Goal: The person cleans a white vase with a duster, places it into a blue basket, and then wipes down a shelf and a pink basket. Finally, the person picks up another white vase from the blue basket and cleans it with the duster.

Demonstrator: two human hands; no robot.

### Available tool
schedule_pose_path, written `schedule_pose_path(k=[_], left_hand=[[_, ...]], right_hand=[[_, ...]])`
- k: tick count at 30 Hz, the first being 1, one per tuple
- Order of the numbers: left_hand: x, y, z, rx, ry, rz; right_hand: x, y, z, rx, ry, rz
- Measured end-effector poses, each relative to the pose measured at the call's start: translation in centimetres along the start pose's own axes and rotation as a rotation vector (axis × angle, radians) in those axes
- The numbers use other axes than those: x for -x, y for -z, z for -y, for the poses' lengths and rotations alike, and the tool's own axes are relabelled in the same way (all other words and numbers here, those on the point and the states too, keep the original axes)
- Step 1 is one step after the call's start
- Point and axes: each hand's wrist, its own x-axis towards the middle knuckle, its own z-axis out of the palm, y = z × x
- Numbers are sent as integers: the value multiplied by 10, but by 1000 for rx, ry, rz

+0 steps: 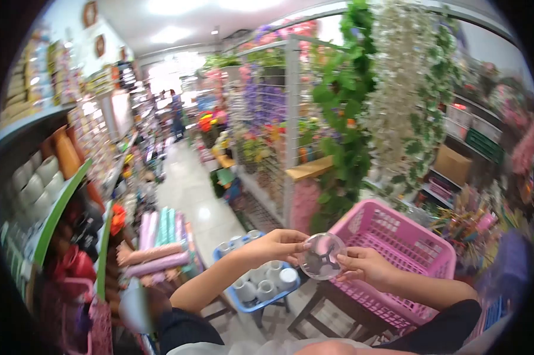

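Note:
A clear, round, see-through piece (pixel 321 256), like a shallow glass or plastic dish, is held up in front of me. My left hand (pixel 277 246) pinches its left rim between thumb and fingers. On the opposite rim, my right hand (pixel 364 264) has its fingers closed. Below my left forearm stands a blue tray (pixel 250 307) with several white vases (pixel 266 290) in it. Under my right forearm is a pink plastic basket (pixel 443 248) with a lattice wall.
A dark wooden stool (pixel 314 313) stands beneath the basket. Rolls of wrapping material (pixel 160 263) lie to the left. Green-edged shelves (pixel 60 216) with vases line the left side. Leafy garlands (pixel 347 106) hang from a wire rack ahead. A tiled aisle (pixel 196 195) runs away, with a person (pixel 177 115) far off.

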Motion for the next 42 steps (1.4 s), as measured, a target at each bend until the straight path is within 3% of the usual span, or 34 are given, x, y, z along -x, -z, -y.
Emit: schedule_pose_path(k=[9,12,13,14,18,21,22,24,26,29,30,32,33,34,36,38,42], left_hand=[[237,-21,60,182,-49,-617],[306,-60,66,218,-50,-886],[325,-68,79,239,-143,-954],[346,-87,73,234,-87,-1038],[403,-137,100,270,-269,-1311],[418,-173,114,428,-514,-1596],[421,-185,123,494,-595,-1671],[428,-200,142,688,-812,-1550],[423,-214,127,704,-918,-1537],[425,-219,124,692,-1082,-1550],[425,-219,127,687,-1097,-1573],[428,-216,135,725,-1218,-1641],[430,-214,138,675,-1153,-1779],[433,-214,145,666,-1166,-1796],[439,-216,156,579,-1160,-1856],[439,-214,155,613,-1260,-1899],[437,-215,175,601,-1390,-1936]], right_hand=[[-51,-158,-24,202,-77,655],[-59,-217,-41,287,-92,863],[-54,-239,-43,260,-46,926],[-51,-259,-46,270,-55,983],[-45,-330,-69,309,42,1231],[-40,-378,-83,396,671,1331],[-35,-392,-83,393,666,1376],[-24,-416,-81,480,1072,1361],[-12,-439,-85,474,1137,1436],[-5,-465,-93,541,1658,1506],[-4,-474,-96,529,1660,1534],[0,-496,-101,461,1896,1607],[1,-508,-101,540,1926,1681],[2,-518,-99,526,1934,1700],[5,-540,-88,497,2258,1505],[-1,-563,-91,570,2146,1418],[-45,-615,-126,1138,2207,794]])
